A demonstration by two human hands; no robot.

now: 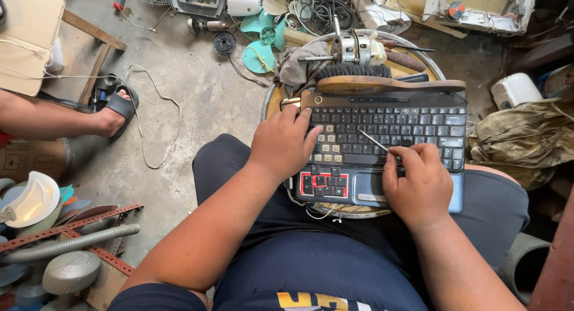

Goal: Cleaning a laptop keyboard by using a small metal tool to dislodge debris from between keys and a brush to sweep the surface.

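A black computer keyboard (406, 122) lies across my lap and a round metal tray (270, 101). Several keycaps are off at its left part, showing pale switch pads. My left hand (282, 140) rests on that left part, fingers curled over the keys, holding the keyboard steady. My right hand (418, 182) grips a thin metal tool (372, 140) whose tip points up-left onto the middle keys. A wooden-backed brush (382, 81) lies along the keyboard's far edge.
A fan motor (353, 48) and a grey rag sit on the tray behind the brush. Another person's sandalled foot (110, 116) is at the left, with loose white cord (156, 107) on the concrete floor. Fan parts, cables and scrap crowd the far side; a dirty cloth (526, 137) lies at right.
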